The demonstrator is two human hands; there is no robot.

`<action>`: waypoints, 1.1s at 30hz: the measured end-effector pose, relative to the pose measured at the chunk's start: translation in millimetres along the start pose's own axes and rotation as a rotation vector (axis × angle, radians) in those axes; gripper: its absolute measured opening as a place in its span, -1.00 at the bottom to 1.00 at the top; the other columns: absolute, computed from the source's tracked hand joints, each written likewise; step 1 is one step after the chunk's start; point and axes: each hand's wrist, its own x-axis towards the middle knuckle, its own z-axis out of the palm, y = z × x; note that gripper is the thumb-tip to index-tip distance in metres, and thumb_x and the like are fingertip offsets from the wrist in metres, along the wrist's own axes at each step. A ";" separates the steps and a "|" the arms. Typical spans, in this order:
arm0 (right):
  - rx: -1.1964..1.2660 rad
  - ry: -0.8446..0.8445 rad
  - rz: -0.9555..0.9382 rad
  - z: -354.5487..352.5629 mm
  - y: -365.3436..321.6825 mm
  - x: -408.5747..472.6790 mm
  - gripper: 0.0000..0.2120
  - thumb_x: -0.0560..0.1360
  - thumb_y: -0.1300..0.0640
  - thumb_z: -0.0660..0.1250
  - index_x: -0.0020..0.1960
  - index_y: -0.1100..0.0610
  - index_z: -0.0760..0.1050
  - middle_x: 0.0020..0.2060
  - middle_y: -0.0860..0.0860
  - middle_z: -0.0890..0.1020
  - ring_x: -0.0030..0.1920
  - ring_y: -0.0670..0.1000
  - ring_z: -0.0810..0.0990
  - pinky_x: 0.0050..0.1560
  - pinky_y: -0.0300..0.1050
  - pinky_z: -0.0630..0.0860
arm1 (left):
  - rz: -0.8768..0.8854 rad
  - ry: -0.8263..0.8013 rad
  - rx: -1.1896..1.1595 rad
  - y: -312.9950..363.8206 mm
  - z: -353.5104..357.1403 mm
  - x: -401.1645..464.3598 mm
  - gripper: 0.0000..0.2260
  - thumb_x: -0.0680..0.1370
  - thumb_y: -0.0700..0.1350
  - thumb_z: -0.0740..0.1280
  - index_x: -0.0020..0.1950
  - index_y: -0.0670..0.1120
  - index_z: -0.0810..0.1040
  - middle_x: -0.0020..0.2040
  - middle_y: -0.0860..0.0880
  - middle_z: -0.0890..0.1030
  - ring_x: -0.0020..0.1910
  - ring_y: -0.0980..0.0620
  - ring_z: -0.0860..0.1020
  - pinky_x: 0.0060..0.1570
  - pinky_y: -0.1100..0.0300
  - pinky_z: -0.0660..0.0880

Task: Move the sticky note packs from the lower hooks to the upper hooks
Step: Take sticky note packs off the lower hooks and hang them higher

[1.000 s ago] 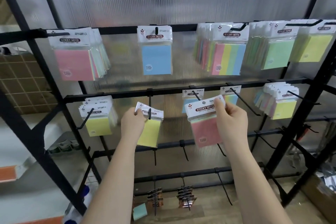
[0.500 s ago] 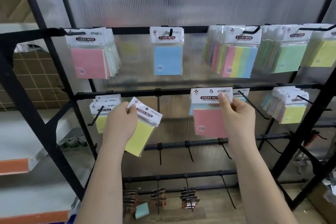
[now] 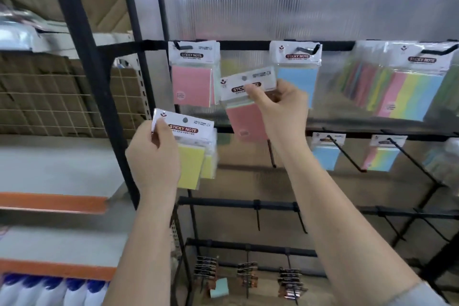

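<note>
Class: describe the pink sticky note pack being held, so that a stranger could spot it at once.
Start at the black metal display rack and find its top rail. Just below it, between a hanging pink pack and a hanging blue pack, the right hand pinches the pink sticky note pack. Unlike its neighbours, it is tilted and on no hook.

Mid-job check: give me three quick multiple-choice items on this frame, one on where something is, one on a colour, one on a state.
1. Where is the pack in the right hand?
A. Between the upper pink and blue hanging packs
B. On a lower hook
C. On the floor

2. What colour are the notes in the left hand?
A. Blue
B. Yellow
C. Pink

3. Is the right hand's pink pack on a hook?
A. Yes
B. No, held free

Answers: 1 A, it sits between the hanging pink pack and hanging blue pack. 2 B, the yellow pack shows. 3 B, its punched hole is empty.
</note>
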 end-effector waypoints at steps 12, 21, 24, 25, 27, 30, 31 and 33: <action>0.135 -0.037 -0.049 93.8 -46.4 22.7 -0.84 0.48 -0.02 0.40 -0.22 0.03 0.59 -0.32 -0.12 0.64 -0.35 -0.19 0.55 -0.41 -0.42 0.37 | 0.012 0.108 -0.004 -32.1 -27.6 43.9 -0.70 0.63 -0.05 0.14 -0.25 -0.15 0.40 -0.38 0.07 0.44 -0.40 0.22 0.40 -0.44 0.40 0.29; 0.142 0.030 -0.007 105.3 -45.9 26.2 -0.79 0.47 0.04 0.40 -0.26 0.15 0.58 -0.39 -0.07 0.63 -0.40 -0.13 0.54 -0.39 -0.25 0.41 | 0.064 0.108 -0.029 -37.5 -27.4 57.0 -0.69 0.63 -0.11 0.14 -0.31 -0.16 0.33 -0.42 0.08 0.37 -0.43 0.30 0.40 -0.44 0.45 0.30; 0.111 0.027 -0.010 105.0 -43.5 24.9 -0.81 0.46 0.03 0.40 -0.27 0.11 0.56 -0.36 -0.05 0.64 -0.34 -0.06 0.59 -0.34 -0.17 0.46 | 0.074 0.100 -0.032 -39.1 -26.6 60.3 -0.69 0.63 -0.10 0.14 -0.26 -0.22 0.37 -0.41 0.08 0.38 -0.42 0.31 0.41 -0.45 0.45 0.30; 0.103 0.034 -0.014 105.3 -42.6 24.7 -0.80 0.46 0.03 0.39 -0.27 0.12 0.57 -0.35 -0.02 0.65 -0.34 -0.04 0.59 -0.33 -0.16 0.45 | 0.073 0.097 -0.034 -40.1 -26.2 61.7 -0.69 0.63 -0.09 0.14 -0.25 -0.24 0.39 -0.40 0.08 0.40 -0.41 0.30 0.42 -0.45 0.44 0.30; 0.100 0.053 -0.016 106.7 -41.8 25.3 -0.77 0.45 0.04 0.39 -0.26 0.20 0.57 -0.34 0.04 0.66 -0.36 -0.05 0.54 -0.34 -0.15 0.43 | 0.070 0.094 -0.042 -42.8 -25.5 64.1 -0.68 0.63 -0.08 0.14 -0.23 -0.25 0.41 -0.39 0.08 0.43 -0.40 0.29 0.43 -0.44 0.41 0.31; 0.123 0.062 -0.040 106.6 -43.6 24.5 -0.78 0.46 0.06 0.38 -0.29 0.16 0.57 -0.35 0.03 0.66 -0.38 -0.09 0.53 -0.35 -0.19 0.42 | 0.072 0.088 -0.051 -45.0 -25.3 64.6 -0.68 0.63 -0.07 0.14 -0.22 -0.24 0.42 -0.38 0.10 0.45 -0.38 0.31 0.45 -0.44 0.39 0.32; 0.134 0.062 -0.058 106.2 -44.8 23.6 -0.79 0.47 0.05 0.39 -0.31 0.10 0.56 -0.36 -0.01 0.65 -0.37 -0.11 0.54 -0.36 -0.23 0.43 | 0.073 0.088 -0.051 -45.1 -25.5 64.2 -0.69 0.63 -0.07 0.14 -0.22 -0.23 0.42 -0.38 0.11 0.45 -0.37 0.32 0.46 -0.44 0.40 0.33; 0.155 0.061 -0.097 106.6 -47.5 21.7 -0.80 0.48 0.05 0.38 -0.30 0.05 0.55 -0.38 -0.08 0.64 -0.37 -0.15 0.55 -0.38 -0.31 0.42 | 0.068 0.090 -0.050 -45.9 -26.0 64.5 -0.69 0.63 -0.07 0.14 -0.23 -0.22 0.42 -0.38 0.10 0.45 -0.37 0.30 0.46 -0.44 0.39 0.33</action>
